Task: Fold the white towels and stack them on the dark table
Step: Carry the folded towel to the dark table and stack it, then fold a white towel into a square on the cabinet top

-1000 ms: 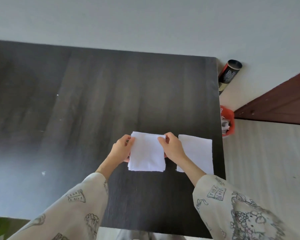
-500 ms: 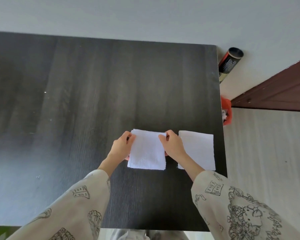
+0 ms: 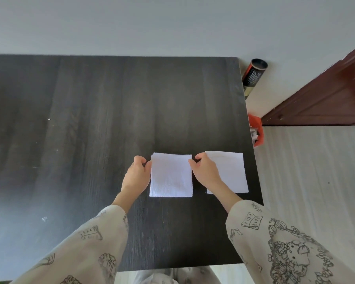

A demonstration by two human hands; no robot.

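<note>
A folded white towel [image 3: 171,177] lies flat on the dark table [image 3: 90,119], near its right front part. My left hand [image 3: 137,175] pinches the towel's left edge near the far corner. My right hand [image 3: 205,171] pinches the right edge near the other far corner. A second folded white towel [image 3: 232,173] lies just to the right, close to the table's right edge; my right hand and wrist cover its left side.
A black and orange cylinder [image 3: 253,75] leans against the wall beyond the table's right edge. An orange object [image 3: 257,130] sits on the floor beside the table. A dark red wooden door [image 3: 326,99] stands at the right. Pale floor lies to the right.
Both hands have slid outward, from fingers lying over the towel's far corners to pinching its side edges. The towel now lies squarer on the table. The view has shifted slightly.
</note>
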